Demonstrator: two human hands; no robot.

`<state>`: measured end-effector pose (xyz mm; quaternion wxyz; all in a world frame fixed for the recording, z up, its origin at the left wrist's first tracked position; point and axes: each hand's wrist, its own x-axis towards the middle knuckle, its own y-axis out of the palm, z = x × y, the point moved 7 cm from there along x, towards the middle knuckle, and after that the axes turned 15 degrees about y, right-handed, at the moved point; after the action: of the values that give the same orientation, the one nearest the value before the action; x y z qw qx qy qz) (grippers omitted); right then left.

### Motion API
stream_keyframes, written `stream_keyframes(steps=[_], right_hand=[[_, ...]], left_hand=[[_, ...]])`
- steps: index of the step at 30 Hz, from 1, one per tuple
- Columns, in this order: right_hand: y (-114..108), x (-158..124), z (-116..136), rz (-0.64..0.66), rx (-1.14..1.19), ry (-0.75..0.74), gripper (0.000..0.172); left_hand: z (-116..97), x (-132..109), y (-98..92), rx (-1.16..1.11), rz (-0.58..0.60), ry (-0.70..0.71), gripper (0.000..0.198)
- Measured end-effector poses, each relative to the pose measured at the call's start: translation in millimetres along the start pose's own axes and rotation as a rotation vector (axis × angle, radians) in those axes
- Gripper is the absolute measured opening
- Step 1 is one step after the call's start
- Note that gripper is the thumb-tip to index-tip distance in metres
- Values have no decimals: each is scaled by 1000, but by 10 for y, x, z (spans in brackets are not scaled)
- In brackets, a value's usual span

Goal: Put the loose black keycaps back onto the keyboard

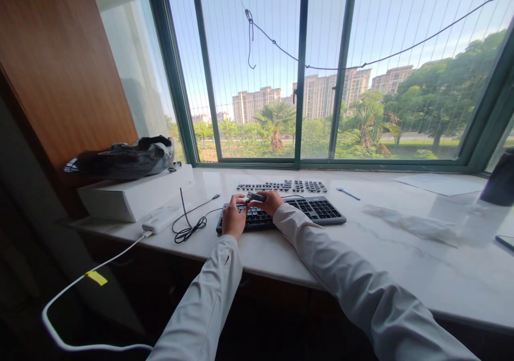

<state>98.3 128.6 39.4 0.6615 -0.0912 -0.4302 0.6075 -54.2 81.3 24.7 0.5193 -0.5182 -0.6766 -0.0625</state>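
Observation:
A black keyboard (317, 210) lies on the marble-patterned counter, many of its keycaps taken off. Over its left part, my right hand (273, 202) grips a small dark object with a lighter, silvery end (256, 196); its kind is unclear. My left hand (234, 217) is just left of it, fingers curled in a pinch close to the object's end. Whatever may be between those fingertips is too small to make out. Loose dark keycaps (281, 186) are laid out in rows behind the keyboard.
A coiled black cable (188, 233) and a white power strip (159, 219) are at left, before a white box (132, 195) with a dark bag on it. To the right are a blue stick (348, 194), a clear plastic bag (413, 224), paper (437, 184) and a dark bottle (500, 181).

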Motion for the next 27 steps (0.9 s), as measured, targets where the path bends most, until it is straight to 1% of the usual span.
stream_keyframes(steps=[6,15,20,24,27], right_hand=[[-30,6,-8,-42,-124,36,40],[-34,-50,17,7,-263,47,38],[-42,-105,46,8,-369,37,34],[-58,-112,50,-4,-390,31,30],[-108,-96,56,-36,-396,32,31]], left_hand=[[3,-2,14,-39,8,-11,25],[-34,-8,11,20,35,-27,26],[-62,-10,14,12,12,-3,26],[-85,-9,6,-18,-17,10,24],[-107,-4,-19,-43,-52,22,22]])
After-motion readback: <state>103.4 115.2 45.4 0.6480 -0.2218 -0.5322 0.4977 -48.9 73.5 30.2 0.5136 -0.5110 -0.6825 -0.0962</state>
